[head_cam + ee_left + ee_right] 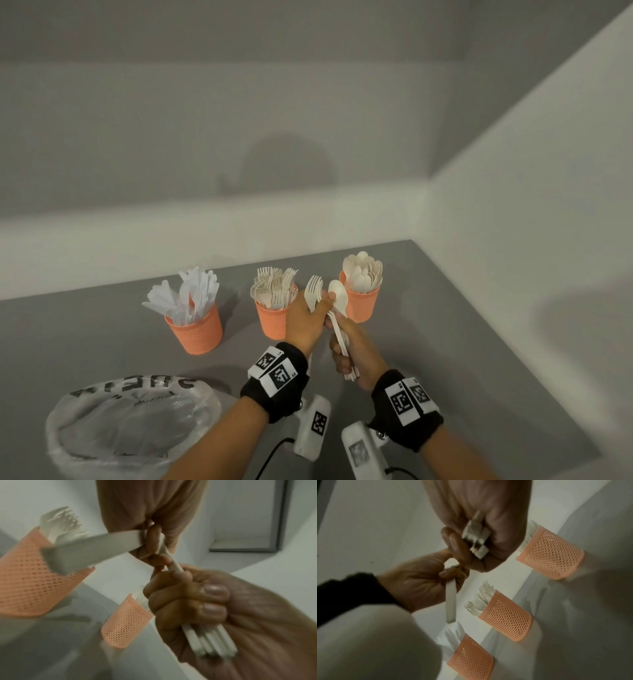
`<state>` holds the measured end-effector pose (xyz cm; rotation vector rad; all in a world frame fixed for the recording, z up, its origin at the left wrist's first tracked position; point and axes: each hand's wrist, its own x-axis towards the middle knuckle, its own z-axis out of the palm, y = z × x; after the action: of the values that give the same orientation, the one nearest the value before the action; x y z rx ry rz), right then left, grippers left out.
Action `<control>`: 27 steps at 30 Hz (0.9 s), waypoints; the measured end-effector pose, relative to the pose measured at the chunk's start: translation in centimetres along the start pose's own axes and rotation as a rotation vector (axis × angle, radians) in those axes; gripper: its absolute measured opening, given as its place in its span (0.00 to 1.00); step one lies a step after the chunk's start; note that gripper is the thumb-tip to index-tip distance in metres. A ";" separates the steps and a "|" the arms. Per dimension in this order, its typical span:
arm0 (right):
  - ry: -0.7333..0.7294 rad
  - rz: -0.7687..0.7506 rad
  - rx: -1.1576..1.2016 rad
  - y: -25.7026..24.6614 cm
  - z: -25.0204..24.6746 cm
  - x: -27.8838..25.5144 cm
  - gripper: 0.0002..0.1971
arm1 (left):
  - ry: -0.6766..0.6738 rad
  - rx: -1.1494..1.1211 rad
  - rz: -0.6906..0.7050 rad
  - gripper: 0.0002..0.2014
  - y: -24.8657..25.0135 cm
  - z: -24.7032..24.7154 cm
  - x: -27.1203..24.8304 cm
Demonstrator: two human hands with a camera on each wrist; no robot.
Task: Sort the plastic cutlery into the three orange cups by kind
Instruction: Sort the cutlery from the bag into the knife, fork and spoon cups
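- Right hand [352, 356] is fisted round a bundle of white handles [211, 642]; a spoon bowl [338, 295] shows at the top of the bundle
- Left hand [305, 322] pinches a fork [313, 289] by its neck between thumb and fingers, beside the bundle
- Three orange cups stand on the grey table [445, 342]: knife cup [195, 329] at left, fork cup [274, 323] in the middle, spoon cup [363, 305] at right, all well filled
- Risk: fork tines snagging in the crowded fork cup, so the piece springs out or the light cup tips
- Risk: handles sliding from the fist while one piece is drawn off
- Plastic bag [130, 421] bears dark lettering, upside down and not legible; wristbands [277, 373] carry square coded markers only
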<state>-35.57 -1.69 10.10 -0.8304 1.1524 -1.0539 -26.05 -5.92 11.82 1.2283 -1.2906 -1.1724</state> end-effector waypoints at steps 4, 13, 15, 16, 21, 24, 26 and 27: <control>0.051 -0.103 -0.160 0.2 0.3 0.1 0.17 | 0.106 0.061 -0.010 0.09 -0.7 0.1 0.2; 0.013 -0.078 -0.205 0.7 -1.7 1.5 0.14 | 0.031 -0.098 -0.197 0.15 -0.9 -1.9 0.5; 0.029 -0.104 -0.246 0.4 -2.5 1.9 0.14 | 0.037 -0.215 -0.225 0.13 -0.4 -3.1 1.0; 0.042 -0.119 -0.255 0.1 -2.9 2.2 0.14 | 0.057 -0.256 -0.220 0.12 -0.2 -3.6 1.3; 0.163 -0.114 -0.125 -3.0 -4.4 4.1 0.17 | 0.181 -0.223 -0.057 0.15 2.4 -6.5 5.0; 0.147 -0.147 0.023 -5.1 -5.4 5.6 0.19 | 0.246 -0.313 0.001 0.09 5.1 -7.4 7.4; 0.157 -0.199 0.086 -6.4 -6.0 6.3 0.18 | 0.252 -0.372 0.036 0.10 6.8 -7.6 8.4; 0.172 -0.222 0.113 -7.1 -6.2 6.5 0.17 | 0.256 -0.366 0.062 0.12 7.3 -7.6 8.8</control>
<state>-42.75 -10.03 13.26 -0.8028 1.1499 -1.3832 -19.21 -14.71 19.85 1.0209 -0.8725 -1.1070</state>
